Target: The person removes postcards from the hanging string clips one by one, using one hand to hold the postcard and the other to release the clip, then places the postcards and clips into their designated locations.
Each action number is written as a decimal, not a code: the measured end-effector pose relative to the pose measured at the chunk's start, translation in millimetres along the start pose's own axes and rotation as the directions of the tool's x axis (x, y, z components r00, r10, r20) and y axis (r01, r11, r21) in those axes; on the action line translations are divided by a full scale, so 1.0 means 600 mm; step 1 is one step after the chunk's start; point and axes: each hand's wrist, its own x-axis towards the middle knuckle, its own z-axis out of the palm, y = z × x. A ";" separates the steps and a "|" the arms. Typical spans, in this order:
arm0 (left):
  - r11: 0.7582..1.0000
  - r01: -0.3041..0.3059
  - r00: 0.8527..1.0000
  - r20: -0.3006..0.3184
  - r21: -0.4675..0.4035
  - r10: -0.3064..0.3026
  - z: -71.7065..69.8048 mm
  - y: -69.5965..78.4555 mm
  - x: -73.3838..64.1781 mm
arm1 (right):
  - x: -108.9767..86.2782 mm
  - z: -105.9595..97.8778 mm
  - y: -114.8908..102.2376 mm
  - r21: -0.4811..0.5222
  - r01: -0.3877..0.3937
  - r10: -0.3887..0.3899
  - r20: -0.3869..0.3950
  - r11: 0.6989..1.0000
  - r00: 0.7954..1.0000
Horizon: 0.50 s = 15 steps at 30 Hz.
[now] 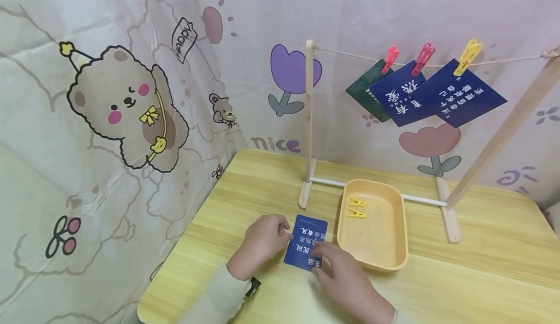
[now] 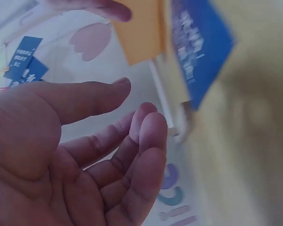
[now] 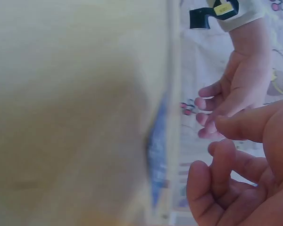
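Note:
A dark blue card (image 1: 304, 239) printed with white characters lies flat on the table between both hands. At its left edge is my left hand (image 1: 264, 239), fingers loosely bent; the left wrist view shows its thumb apart from the fingertips and nothing between them. My right hand (image 1: 345, 278) hovers over the card's near right corner and covers part of it. In the right wrist view that hand's thumb (image 3: 243, 125) and fingers are loosely bent with a gap between them, holding nothing.
Right of the card stands an orange tray (image 1: 372, 265) with two yellow clothespins (image 1: 357, 213). Behind, a wooden stand (image 1: 309, 120) carries a string with a green card (image 1: 369, 91) and two blue cards (image 1: 470, 95) hung by pink and yellow clothespins. A printed curtain (image 1: 245, 71) backs the table.

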 end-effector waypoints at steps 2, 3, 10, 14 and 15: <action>1.000 -0.009 1.000 -0.008 0.013 0.009 -0.013 0.010 0.008 | 0.000 -0.018 -0.011 0.005 0.009 -0.009 -0.034 1.000 0.999; 1.000 -0.017 1.000 -0.014 0.017 0.018 -0.020 0.016 0.012 | 0.000 -0.027 -0.016 -0.001 0.019 -0.019 -0.049 1.000 0.999; 0.992 -0.123 0.991 -0.064 -0.015 0.121 -0.067 0.063 0.045 | -0.005 -0.110 -0.046 0.044 0.083 -0.077 -0.119 0.996 0.990; 0.978 -0.187 0.981 -0.066 -0.097 0.181 -0.091 0.100 0.070 | 0.001 -0.164 -0.055 0.034 0.157 -0.147 -0.202 0.987 0.968; 0.972 -0.202 0.979 -0.064 -0.121 0.195 -0.097 0.110 0.077 | 0.004 -0.178 -0.055 0.017 0.180 -0.171 -0.228 0.984 0.958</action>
